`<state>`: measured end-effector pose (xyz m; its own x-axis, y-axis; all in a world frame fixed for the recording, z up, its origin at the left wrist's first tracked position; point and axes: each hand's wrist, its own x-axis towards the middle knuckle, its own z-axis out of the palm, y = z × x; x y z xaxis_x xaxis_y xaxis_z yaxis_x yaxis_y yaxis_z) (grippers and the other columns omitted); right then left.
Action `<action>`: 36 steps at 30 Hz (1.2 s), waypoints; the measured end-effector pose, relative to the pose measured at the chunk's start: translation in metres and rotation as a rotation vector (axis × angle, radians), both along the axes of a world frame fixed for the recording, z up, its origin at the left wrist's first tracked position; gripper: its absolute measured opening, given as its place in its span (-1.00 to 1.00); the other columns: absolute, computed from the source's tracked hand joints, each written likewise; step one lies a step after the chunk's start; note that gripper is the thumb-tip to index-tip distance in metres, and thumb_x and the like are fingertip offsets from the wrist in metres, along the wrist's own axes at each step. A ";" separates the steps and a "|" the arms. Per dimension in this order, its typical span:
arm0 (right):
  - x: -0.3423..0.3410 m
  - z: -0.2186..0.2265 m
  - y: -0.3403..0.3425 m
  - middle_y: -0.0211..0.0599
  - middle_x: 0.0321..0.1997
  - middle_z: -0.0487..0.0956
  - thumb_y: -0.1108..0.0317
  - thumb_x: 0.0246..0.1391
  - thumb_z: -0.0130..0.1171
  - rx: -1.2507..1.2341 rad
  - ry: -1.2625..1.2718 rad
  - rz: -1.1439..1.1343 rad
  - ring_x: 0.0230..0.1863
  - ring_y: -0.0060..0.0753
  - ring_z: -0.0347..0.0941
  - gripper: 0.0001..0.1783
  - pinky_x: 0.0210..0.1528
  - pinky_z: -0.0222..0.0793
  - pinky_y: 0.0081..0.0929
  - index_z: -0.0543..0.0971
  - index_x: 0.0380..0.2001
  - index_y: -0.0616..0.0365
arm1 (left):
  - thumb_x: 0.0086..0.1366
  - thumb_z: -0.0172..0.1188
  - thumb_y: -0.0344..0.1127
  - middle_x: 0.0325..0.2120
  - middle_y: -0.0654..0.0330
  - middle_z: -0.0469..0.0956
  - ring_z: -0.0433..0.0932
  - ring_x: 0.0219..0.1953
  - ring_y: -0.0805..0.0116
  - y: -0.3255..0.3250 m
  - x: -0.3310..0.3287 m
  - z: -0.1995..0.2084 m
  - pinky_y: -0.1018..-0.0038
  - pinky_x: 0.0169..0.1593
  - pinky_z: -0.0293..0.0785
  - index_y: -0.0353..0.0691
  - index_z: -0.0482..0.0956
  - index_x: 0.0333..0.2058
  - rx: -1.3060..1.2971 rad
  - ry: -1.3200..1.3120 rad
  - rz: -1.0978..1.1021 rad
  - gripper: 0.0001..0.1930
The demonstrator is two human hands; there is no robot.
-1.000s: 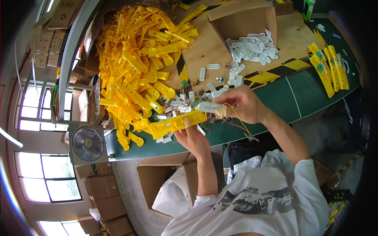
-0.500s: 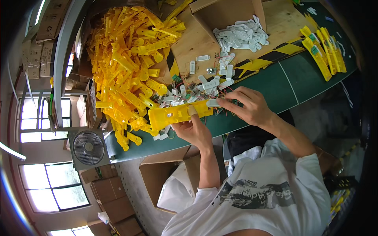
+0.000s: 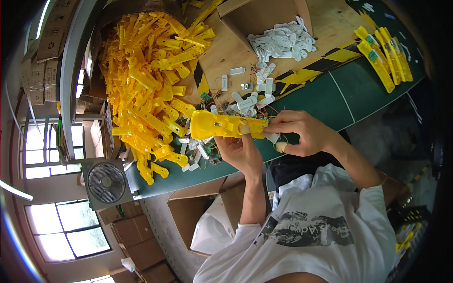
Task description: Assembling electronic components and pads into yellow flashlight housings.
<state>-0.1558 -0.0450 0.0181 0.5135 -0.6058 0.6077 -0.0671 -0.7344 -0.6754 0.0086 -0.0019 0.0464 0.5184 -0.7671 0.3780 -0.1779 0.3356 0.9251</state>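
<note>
My left hand [image 3: 239, 154] grips a long yellow plastic housing [image 3: 204, 124] from below, its thumb lying over the open side. The wide end of the housing points left, above the table's near edge. At the narrow right end my right hand [image 3: 306, 133] is closed, index fingertip against the yellow plastic. A small whitish plastic piece [image 3: 272, 137] shows between its fingers and thumb, partly hidden. Both thumbs have pale coverings. Just beyond the housing lie loose white plastic pieces [image 3: 246, 103] mixed with thin wires and small green circuit boards.
A large heap of yellow housings [image 3: 141, 80] covers the left of the table. Behind, white pieces [image 3: 283, 43] spill from a cardboard box [image 3: 264, 19]. Several yellow housings with green boards [image 3: 384, 59] lie at the far right. Below the table stands an open carton [image 3: 186, 207]; a fan [image 3: 106, 182] is left.
The yellow housing has moved right and rolled in my left hand. My right hand's fingers have shifted, and the whitish piece now sits lower, below the housing's narrow end.
</note>
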 end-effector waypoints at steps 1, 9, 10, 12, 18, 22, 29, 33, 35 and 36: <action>-0.002 -0.002 -0.001 -0.30 -0.20 0.62 0.41 -0.23 0.41 0.106 -0.060 0.073 -0.24 -0.38 0.55 -0.49 -0.26 0.49 -0.45 0.65 -0.08 0.16 | 0.29 0.23 -0.53 -0.13 0.04 0.52 0.58 -0.14 0.39 0.000 0.000 -0.001 0.53 -0.10 0.55 -0.37 0.25 0.16 -0.008 0.019 -0.001 -0.49; 0.003 -0.002 0.007 -0.40 -0.21 0.68 0.38 -0.10 0.38 0.705 -0.221 0.053 -0.25 -0.69 0.53 -0.46 -0.29 0.33 -0.58 0.59 0.05 0.12 | 0.30 0.26 -0.45 -0.10 0.06 0.50 0.55 -0.10 0.37 0.011 -0.009 -0.015 0.45 -0.05 0.54 -0.38 0.24 0.12 -0.135 0.115 -0.019 -0.51; 0.006 -0.008 0.007 -0.45 -0.25 0.66 0.37 -0.07 0.37 0.657 -0.248 0.034 -0.27 -0.72 0.52 -0.49 -0.33 0.23 -0.64 0.59 0.04 0.13 | 0.30 0.27 -0.45 -0.09 0.06 0.49 0.54 -0.10 0.37 0.014 -0.013 -0.017 0.44 -0.03 0.53 -0.38 0.24 0.12 -0.175 0.114 0.000 -0.50; 0.005 -0.011 0.008 -0.50 -0.29 0.64 0.36 -0.04 0.35 0.608 -0.271 0.014 -0.28 -0.74 0.50 -0.51 -0.36 0.12 -0.70 0.59 0.02 0.14 | 0.29 0.28 -0.44 -0.08 0.07 0.48 0.54 -0.10 0.38 0.015 -0.016 -0.020 0.43 -0.02 0.53 -0.37 0.23 0.11 -0.215 0.116 0.018 -0.50; 0.005 -0.013 0.020 -0.42 -0.30 0.61 0.49 0.01 0.24 0.889 -0.364 0.009 -0.27 -0.72 0.49 -0.47 -0.22 0.34 -0.67 0.52 0.13 0.22 | 0.37 0.18 -0.42 -0.12 0.11 0.49 0.53 -0.12 0.40 0.003 -0.018 -0.022 0.43 -0.04 0.53 -0.34 0.25 0.12 -0.081 0.179 0.015 -0.58; -0.001 -0.008 0.020 -0.37 -0.21 0.58 0.52 0.04 0.23 1.094 -0.512 0.277 -0.26 -0.68 0.50 -0.37 -0.15 0.43 -0.66 0.40 0.24 0.30 | 0.37 0.17 -0.42 -0.12 0.09 0.50 0.56 -0.14 0.38 0.000 -0.016 -0.021 0.42 -0.09 0.57 -0.33 0.25 0.14 -0.044 0.212 0.001 -0.57; 0.002 -0.008 0.020 -0.41 -0.18 0.57 0.45 -0.01 0.37 1.151 -0.469 0.202 -0.24 -0.70 0.49 -0.31 -0.12 0.44 -0.68 0.43 0.23 0.24 | 0.38 0.17 -0.42 -0.09 0.10 0.48 0.56 -0.12 0.38 0.001 -0.015 -0.020 0.39 -0.05 0.58 -0.32 0.24 0.14 -0.019 0.222 0.029 -0.57; 0.003 -0.007 0.018 -0.40 -0.20 0.61 0.40 -0.06 0.43 1.012 -0.417 0.117 -0.23 -0.70 0.50 -0.44 -0.16 0.45 -0.64 0.55 0.06 0.27 | 0.34 0.22 -0.43 -0.08 0.09 0.48 0.55 -0.10 0.37 0.006 -0.010 -0.030 0.39 0.00 0.54 -0.32 0.23 0.12 -0.151 0.319 -0.057 -0.54; 0.002 -0.017 0.016 -0.36 -0.22 0.63 0.40 -0.05 0.41 0.939 -0.349 0.056 -0.25 -0.68 0.52 -0.51 -0.18 0.46 -0.63 0.58 0.00 0.28 | 0.31 0.24 -0.45 -0.06 0.07 0.49 0.54 -0.09 0.37 0.006 -0.008 -0.043 0.41 0.02 0.50 -0.33 0.22 0.11 -0.232 0.442 -0.153 -0.53; 0.003 -0.018 0.018 -0.33 -0.24 0.65 0.40 -0.05 0.40 0.854 -0.278 0.009 -0.26 -0.66 0.53 -0.57 -0.20 0.47 -0.61 0.61 -0.07 0.29 | 0.31 0.26 -0.42 -0.04 0.07 0.48 0.54 -0.08 0.37 0.008 -0.007 -0.043 0.40 0.02 0.50 -0.31 0.26 0.08 -0.236 0.415 -0.148 -0.55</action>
